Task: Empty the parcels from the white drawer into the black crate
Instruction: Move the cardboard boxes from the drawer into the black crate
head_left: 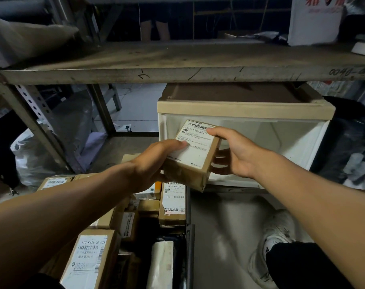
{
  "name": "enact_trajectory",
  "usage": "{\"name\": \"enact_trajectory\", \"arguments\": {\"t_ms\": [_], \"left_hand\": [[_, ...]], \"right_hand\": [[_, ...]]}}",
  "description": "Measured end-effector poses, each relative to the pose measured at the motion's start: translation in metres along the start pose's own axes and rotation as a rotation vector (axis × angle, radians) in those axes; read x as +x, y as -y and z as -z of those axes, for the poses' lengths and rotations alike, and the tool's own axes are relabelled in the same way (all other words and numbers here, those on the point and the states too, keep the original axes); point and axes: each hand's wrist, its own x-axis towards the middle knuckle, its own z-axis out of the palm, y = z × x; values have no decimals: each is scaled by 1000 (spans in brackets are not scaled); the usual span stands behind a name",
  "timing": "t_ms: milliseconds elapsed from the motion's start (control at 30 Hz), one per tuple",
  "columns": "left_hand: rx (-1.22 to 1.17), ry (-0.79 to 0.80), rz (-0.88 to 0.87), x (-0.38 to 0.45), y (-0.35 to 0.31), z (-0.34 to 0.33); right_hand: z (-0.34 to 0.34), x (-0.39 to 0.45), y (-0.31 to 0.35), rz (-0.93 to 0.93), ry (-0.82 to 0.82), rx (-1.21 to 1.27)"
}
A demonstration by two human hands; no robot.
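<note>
A brown cardboard parcel (195, 155) with a white shipping label is held in front of the white drawer (286, 138), which stands pulled out of a beige-topped unit on the right. My left hand (154, 161) grips the parcel's near left side. My right hand (233, 151) holds its right side, thumb on the label. What I can see of the drawer's inside is bare white. The black crate (189, 236) at lower left holds several labelled parcels, such as a tall box (173, 202) and a box (89, 259) near the bottom.
A worn wooden shelf board (177, 63) runs across just above the drawer unit, on slotted metal posts (37, 113). Plastic bags (27, 159) lie at left and a dark bag (348, 142) at right. My white shoe (275, 232) stands on the grey floor beside the crate.
</note>
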Motion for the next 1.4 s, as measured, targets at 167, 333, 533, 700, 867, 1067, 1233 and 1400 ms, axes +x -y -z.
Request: {"name": "enact_trajectory", "arguments": {"t_ms": [167, 333, 533, 700, 867, 1067, 1233, 1400], "left_hand": [[-58, -9, -18, 0, 1, 6], [-112, -13, 39, -1, 1, 6], [-75, -99, -14, 4, 4, 15], [-152, -146, -17, 8, 7, 18], [-167, -95, -6, 8, 7, 16], [-132, -115, -68, 6, 4, 18], [-82, -49, -71, 2, 4, 17], [-47, 56, 10, 4, 8, 8]], "right_hand": [[-1, -3, 5, 17, -67, 146], [3, -4, 4, -27, -12, 88], [9, 1, 4, -46, 94, 4], [3, -2, 5, -21, 28, 48], [4, -2, 2, -66, 106, -3], [9, -7, 1, -79, 182, -145], [6, -8, 0, -32, 203, -110], [3, -6, -4, -110, 252, -104]]}}
